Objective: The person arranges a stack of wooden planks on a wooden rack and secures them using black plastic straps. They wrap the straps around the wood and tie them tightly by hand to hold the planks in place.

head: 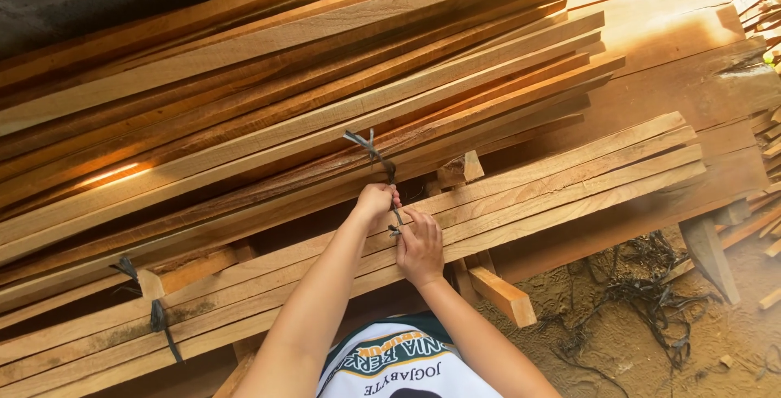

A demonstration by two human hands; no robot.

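A thin dark strap (pixel 370 150) runs over a low bundle of wooden slats (pixel 569 178) stacked in front of me. My left hand (pixel 377 203) is closed around the strap where it comes down over the slats. My right hand (pixel 421 245) sits just beside it, fingers curled on the strap's lower end near a knot. The strap's loose frayed tip sticks up above the taller pile of long planks (pixel 285 97) behind.
Another dark strap (pixel 159 317) ties the same bundle at the lower left. Wide boards (pixel 675 32) lie at the upper right. Short wooden blocks (pixel 503 294) support the stack. Sandy ground (pixel 651 325) at the lower right holds tangled dark straps (pixel 643 284).
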